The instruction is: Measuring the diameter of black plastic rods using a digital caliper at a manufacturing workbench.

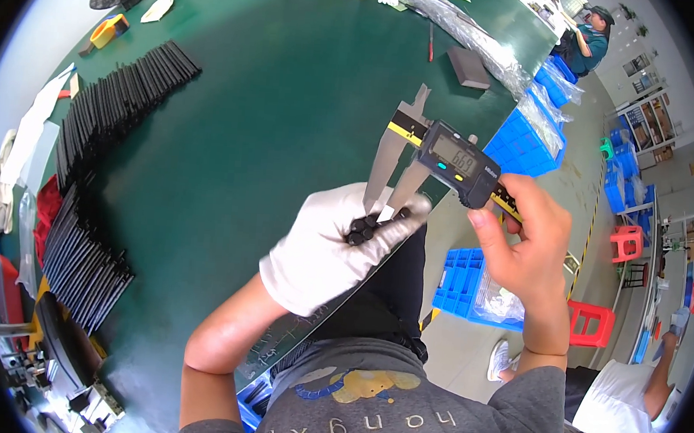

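Note:
My left hand (312, 250), in a white glove, is closed around several thin black rods (360, 231); their round ends point toward me. In my bare right hand (535, 238), thumb and fingers grip the beam of a digital caliper (457, 161) with a lit display. The caliper's long jaws reach down to the gloved fingers, and their tips are at the rods. Whether the jaws touch a rod is partly hidden by the glove. Both hands are above the right edge of a green table (265, 122).
Black rods lie side by side in a curved upper row (126, 92) and a lower row (86, 259) at the left. A yellow tape dispenser (109, 31) and a dark block (468, 68) sit farther back. Blue crates (525, 136) and a red stool (591, 324) stand at right; other people are nearby.

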### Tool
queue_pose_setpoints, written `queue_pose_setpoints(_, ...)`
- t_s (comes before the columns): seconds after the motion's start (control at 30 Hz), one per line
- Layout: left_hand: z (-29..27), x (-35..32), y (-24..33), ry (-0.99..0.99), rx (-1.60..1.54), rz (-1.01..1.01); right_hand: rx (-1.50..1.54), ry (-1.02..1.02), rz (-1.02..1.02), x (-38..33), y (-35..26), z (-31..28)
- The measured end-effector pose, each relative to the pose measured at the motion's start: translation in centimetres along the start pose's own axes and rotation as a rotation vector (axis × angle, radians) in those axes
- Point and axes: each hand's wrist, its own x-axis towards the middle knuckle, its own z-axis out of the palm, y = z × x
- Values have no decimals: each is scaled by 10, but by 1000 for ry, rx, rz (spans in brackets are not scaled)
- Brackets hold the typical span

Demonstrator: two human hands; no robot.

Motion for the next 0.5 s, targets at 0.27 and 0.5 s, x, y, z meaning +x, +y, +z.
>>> queue_pose_setpoints(0.27, -34, 27, 0, -625, -255, -117, 0, -53, -149, 19, 16, -1)
queue_pose_setpoints(0.5, -36, 28, -3, -683, -311, -144, 65, -67, -151, 16, 23, 7)
